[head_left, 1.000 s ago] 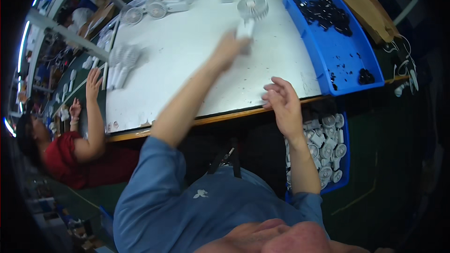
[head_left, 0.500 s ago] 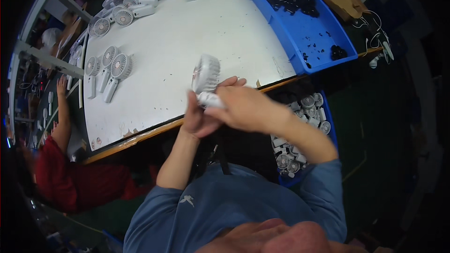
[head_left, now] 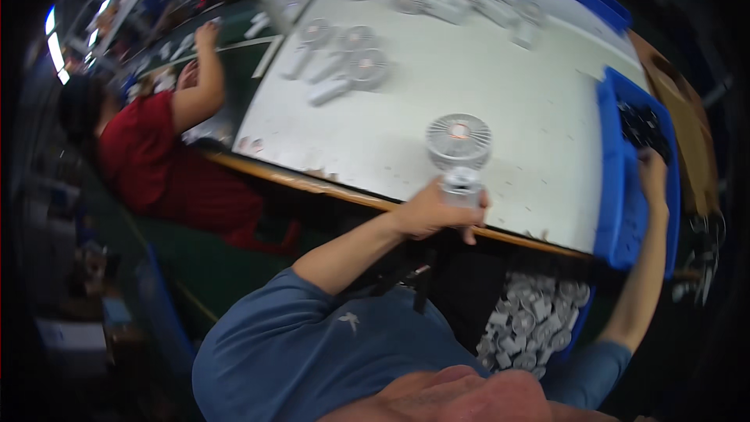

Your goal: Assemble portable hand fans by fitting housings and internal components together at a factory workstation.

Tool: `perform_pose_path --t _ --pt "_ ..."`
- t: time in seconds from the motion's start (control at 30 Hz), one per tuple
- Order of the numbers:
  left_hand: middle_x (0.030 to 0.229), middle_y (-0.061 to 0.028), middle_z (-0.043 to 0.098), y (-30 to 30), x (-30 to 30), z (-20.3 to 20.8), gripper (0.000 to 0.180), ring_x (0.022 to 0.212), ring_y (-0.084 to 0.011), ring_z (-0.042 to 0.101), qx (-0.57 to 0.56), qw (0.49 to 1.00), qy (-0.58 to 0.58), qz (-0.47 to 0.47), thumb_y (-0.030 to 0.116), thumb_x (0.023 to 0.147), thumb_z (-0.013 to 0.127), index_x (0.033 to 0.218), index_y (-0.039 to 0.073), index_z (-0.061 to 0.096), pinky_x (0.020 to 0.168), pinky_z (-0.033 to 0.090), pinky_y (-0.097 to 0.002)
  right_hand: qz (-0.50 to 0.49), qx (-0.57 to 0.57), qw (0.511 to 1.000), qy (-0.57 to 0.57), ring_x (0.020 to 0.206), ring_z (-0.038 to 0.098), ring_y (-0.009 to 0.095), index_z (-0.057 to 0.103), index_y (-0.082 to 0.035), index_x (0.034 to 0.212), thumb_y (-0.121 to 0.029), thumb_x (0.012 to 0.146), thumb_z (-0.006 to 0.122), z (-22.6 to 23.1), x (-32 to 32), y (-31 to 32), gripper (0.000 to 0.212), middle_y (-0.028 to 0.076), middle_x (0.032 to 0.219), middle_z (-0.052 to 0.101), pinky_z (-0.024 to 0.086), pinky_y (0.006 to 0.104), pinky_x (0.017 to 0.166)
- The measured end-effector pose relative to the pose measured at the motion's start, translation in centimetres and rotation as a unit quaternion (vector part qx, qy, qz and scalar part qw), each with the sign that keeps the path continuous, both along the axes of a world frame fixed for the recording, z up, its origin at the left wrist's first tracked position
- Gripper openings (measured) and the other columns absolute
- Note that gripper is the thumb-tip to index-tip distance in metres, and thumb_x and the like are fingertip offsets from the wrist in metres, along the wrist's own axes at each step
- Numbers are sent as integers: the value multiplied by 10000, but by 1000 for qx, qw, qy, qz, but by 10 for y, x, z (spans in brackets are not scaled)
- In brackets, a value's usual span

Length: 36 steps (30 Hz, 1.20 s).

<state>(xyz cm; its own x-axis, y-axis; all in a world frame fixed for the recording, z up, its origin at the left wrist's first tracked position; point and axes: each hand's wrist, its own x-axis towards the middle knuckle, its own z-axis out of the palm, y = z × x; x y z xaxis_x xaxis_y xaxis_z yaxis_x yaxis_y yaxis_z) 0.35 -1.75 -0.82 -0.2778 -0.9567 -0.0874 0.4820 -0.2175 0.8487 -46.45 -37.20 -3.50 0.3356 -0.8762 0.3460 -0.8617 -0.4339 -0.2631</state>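
Note:
My left hand is wrapped around the grip of a small white handheld fan. The fan's round grille points up over the front edge of the table. Far to the right, my right hand is inside a blue plastic bin, at a pile of small black parts. Its fingers are blurred and partly lost against the dark pieces, so their grip cannot be made out.
Several white fans lie on the white table, in a left group and along the back. Below its edge, a crate of fan pieces stands by my right arm. A co-worker in red sits at the left.
My right hand has let go of the fan and gone right into the blue bin. The left hand now holds the fan alone. The whole view has turned toward the left.

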Motion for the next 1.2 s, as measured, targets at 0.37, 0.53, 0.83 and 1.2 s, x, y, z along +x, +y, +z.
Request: perform_pose_path --t 0.37,0.53,0.83,1.2 --pt "1070 -83 589 22 -6 2 370 874 -145 663 -9 995 -2 97 105 916 725 1227 -5 557 586 583 -262 255 264 841 -397 939 642 187 613 34 1015 73 859 679 50 274 341 174 100 1023 627 536 326 799" --pt "970 -87 612 43 -8 2 371 761 -137 665 -5 995 21 96 153 903 753 1184 8 559 515 564 -250 272 14 931 -242 922 651 338 644 33 1051 45 803 755 60 277 355 272 178 1040 628 538 405 790" --pt "919 -133 640 69 -4 -12 615 763 -185 681 21 993 105 -41 566 977 550 1196 -8 544 507 608 -303 356 -6 913 -199 927 615 335 672 -2 1096 -50 816 734 78 297 339 291 161 1024 624 524 404 779" --pt "1405 -184 521 74 -61 0 529 1324 -280 492 -64 964 -258 8 312 1006 500 1398 -44 476 1134 369 -394 123 -20 948 -292 1012 543 395 456 84 1299 -141 728 733 11 269 415 674 238 1070 554 464 469 899"
